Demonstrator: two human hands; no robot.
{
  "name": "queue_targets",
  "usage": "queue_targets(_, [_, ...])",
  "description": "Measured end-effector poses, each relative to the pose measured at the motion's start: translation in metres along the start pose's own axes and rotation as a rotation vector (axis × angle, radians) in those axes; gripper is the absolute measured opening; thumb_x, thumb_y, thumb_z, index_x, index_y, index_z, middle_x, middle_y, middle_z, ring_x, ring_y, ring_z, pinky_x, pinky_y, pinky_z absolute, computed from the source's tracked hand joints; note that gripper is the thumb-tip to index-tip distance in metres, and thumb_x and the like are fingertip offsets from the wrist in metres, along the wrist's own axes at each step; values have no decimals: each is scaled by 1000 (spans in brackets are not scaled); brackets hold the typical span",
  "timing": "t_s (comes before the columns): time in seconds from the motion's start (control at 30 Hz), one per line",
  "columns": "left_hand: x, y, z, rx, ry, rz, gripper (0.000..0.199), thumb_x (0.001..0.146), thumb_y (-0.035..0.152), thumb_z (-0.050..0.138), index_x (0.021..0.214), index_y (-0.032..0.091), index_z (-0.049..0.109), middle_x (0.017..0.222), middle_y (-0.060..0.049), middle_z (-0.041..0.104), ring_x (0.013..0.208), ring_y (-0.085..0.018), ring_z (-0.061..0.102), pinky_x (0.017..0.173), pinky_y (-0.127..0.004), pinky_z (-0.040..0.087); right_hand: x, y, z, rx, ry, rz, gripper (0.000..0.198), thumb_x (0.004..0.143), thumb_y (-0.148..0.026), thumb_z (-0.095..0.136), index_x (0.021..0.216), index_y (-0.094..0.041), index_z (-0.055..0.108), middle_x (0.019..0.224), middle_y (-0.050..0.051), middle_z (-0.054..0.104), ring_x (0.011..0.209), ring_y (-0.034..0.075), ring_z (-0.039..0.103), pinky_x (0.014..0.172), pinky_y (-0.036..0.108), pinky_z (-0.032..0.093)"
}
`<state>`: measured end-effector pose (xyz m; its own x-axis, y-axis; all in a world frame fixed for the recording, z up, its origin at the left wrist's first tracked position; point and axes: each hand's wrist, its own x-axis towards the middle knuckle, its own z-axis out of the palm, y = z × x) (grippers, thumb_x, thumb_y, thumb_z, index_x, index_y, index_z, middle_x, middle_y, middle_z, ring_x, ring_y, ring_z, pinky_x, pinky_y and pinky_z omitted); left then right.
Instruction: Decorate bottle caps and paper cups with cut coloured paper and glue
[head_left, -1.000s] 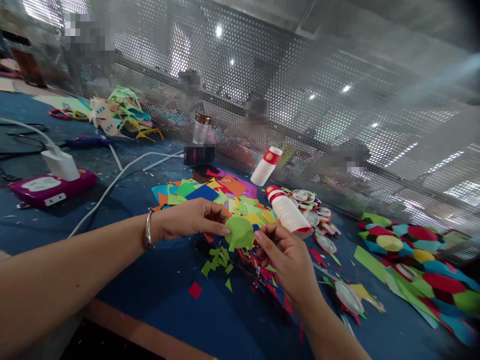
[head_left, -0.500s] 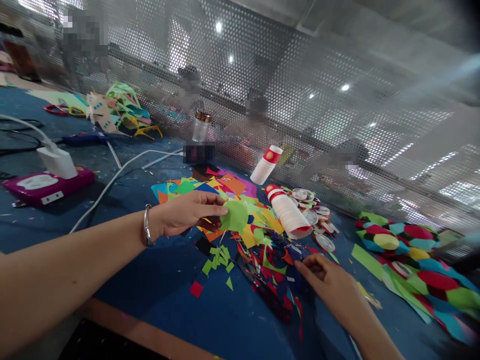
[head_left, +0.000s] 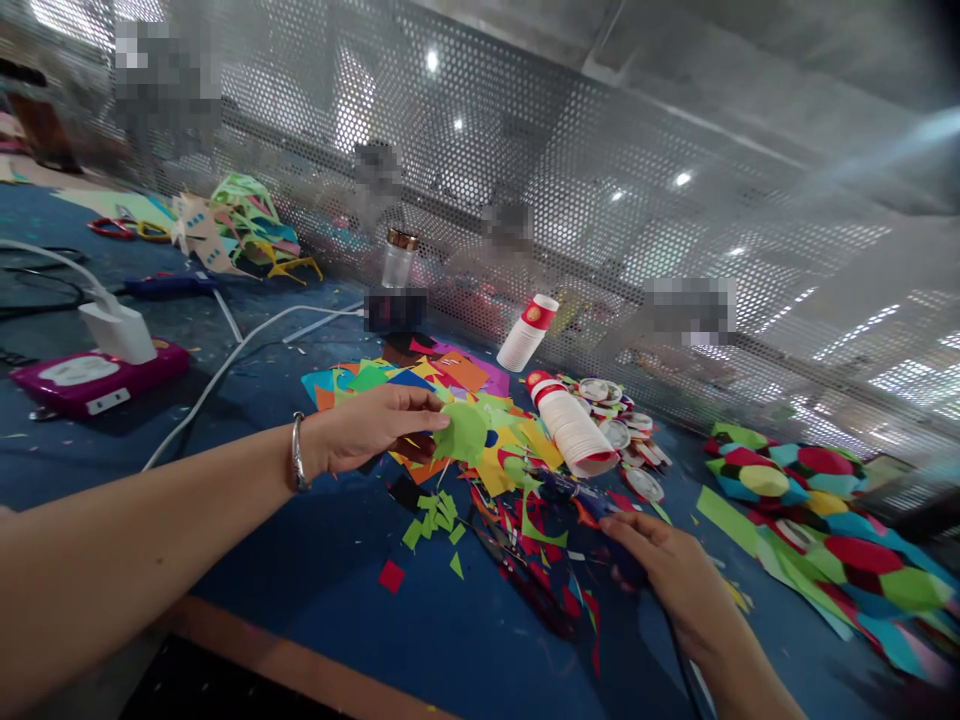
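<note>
My left hand (head_left: 390, 425), with a silver bangle at the wrist, pinches a light green paper piece (head_left: 463, 432) with a rounded edge above a heap of coloured paper scraps. On the right, the fingers of my right hand (head_left: 660, 555) are closed round a dark blue glue gun (head_left: 600, 510). Its tip points left towards the scraps, and a dark cord runs down below my hand. Part of its body is hidden by my fingers. Scissors (head_left: 529, 585) with dark handles lie among small cuttings between my hands.
Two stacks of paper cups, one upright (head_left: 527, 335) and one lying (head_left: 574, 425), sit behind the scraps. A purple power strip (head_left: 101, 378) with a white cable stands left. Joined coloured paper pieces (head_left: 840, 530) lie right. A perforated metal screen (head_left: 480, 150) rises behind.
My right hand has closed on the glue gun and shifted slightly right; the gun's tip has lifted a little. My left hand keeps the green paper almost in place.
</note>
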<state>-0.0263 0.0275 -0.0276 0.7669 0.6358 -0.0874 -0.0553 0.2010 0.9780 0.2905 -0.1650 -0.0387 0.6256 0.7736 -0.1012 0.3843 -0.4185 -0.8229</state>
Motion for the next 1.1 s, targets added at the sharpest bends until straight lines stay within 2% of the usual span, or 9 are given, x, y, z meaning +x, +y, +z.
queue_targets(0.2, [-1, -2, 2, 24, -48, -8, 25, 84, 36, 74, 96, 16, 64, 87, -2, 67, 74, -13, 64, 75, -29, 52, -9, -5, -6, 452, 62, 102, 25, 67, -40, 83, 76, -20, 71, 74, 3, 68, 55, 15, 59, 48, 27, 54])
queue_targets(0.27, [-2, -2, 4, 28, -47, -22, 26, 83, 35, 75, 97, 16, 64, 85, -1, 66, 71, -11, 62, 73, -27, 51, -16, -8, -6, 683, -17, 183, 22, 66, -33, 83, 76, -19, 69, 74, 3, 64, 55, 13, 55, 46, 24, 53])
queue_targets(0.37, [-4, -2, 6, 16, -82, -33, 29, 81, 35, 78, 98, 17, 64, 84, 0, 64, 71, -10, 60, 72, -26, 50, -29, -17, -2, 1014, -221, 279, 20, 68, -24, 83, 78, -16, 67, 72, 0, 54, 53, 8, 47, 44, 19, 50])
queue_targets(0.47, [-5, -2, 9, 30, -129, -40, 31, 80, 37, 79, 99, 17, 65, 88, 0, 64, 74, -12, 60, 75, -27, 52, -40, -26, 6, 1127, -356, 217, 19, 74, -24, 79, 85, -16, 66, 70, -4, 43, 50, 6, 38, 41, 17, 46])
queue_targets(0.67, [-7, -1, 12, 50, -152, -66, 32, 80, 39, 79, 98, 16, 66, 87, 0, 65, 72, -12, 62, 75, -29, 52, -44, -37, 20, 1159, -403, 147, 19, 77, -27, 78, 88, -17, 66, 72, -4, 35, 52, 7, 33, 43, 16, 43])
queue_targets(0.9, [-7, -2, 11, 54, -167, -56, 31, 80, 39, 79, 97, 16, 67, 85, 1, 64, 71, -11, 63, 74, -28, 52, -49, -47, 29, 1165, -460, 37, 16, 79, -28, 75, 77, -18, 62, 70, -5, 32, 51, 7, 28, 44, 18, 39])
queue_targets(1.0, [-6, -2, 11, 57, -163, -58, 34, 78, 41, 81, 98, 16, 67, 85, 1, 65, 72, -11, 63, 75, -28, 52, -52, -46, 34, 999, -436, -16, 19, 79, -30, 76, 72, -18, 62, 67, -3, 38, 53, 9, 31, 47, 20, 39])
queue_targets(1.1, [-6, -2, 11, 68, -155, -57, 35, 78, 42, 81, 99, 16, 68, 86, 0, 67, 74, -12, 64, 75, -29, 52, -55, -39, 40, 706, -305, -94, 21, 81, -35, 76, 73, -19, 65, 61, -1, 47, 55, 13, 39, 50, 25, 37])
